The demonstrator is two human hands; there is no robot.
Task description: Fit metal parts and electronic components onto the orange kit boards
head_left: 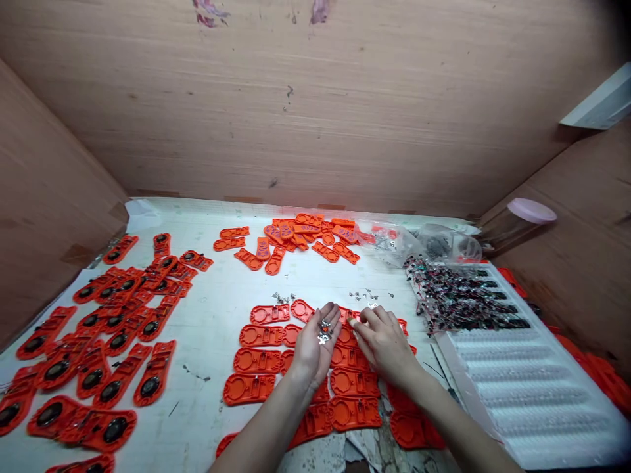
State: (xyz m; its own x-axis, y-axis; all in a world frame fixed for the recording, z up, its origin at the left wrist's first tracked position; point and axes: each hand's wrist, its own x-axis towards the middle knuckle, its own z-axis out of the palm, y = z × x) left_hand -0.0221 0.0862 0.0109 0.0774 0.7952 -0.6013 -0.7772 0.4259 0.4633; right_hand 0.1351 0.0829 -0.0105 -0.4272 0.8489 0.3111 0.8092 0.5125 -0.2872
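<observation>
My left hand [309, 348] is turned palm up and cupped, with several small silvery metal pieces [324, 332] lying in it. To its right, my right hand [387, 345] points down over an orange plastic shell [348, 336], thumb and fingers pinched together; what lies between the fingertips is too small to make out. Beneath both hands, rows of open orange shells [260, 336] lie with their inner side up, each with a round recess at one end. More small metal pieces [362, 295] are scattered just beyond the rows. My forearms hide some of the shells.
Orange shells with black round speakers [116, 338] are heaped at left. A pile of orange parts [305, 233] and clear plastic bags [389, 243] lie at the back. At right, wired circuit boards [458, 295] sit on a white foam tray [532, 394]; a pink-lidded jar [532, 210] stands behind.
</observation>
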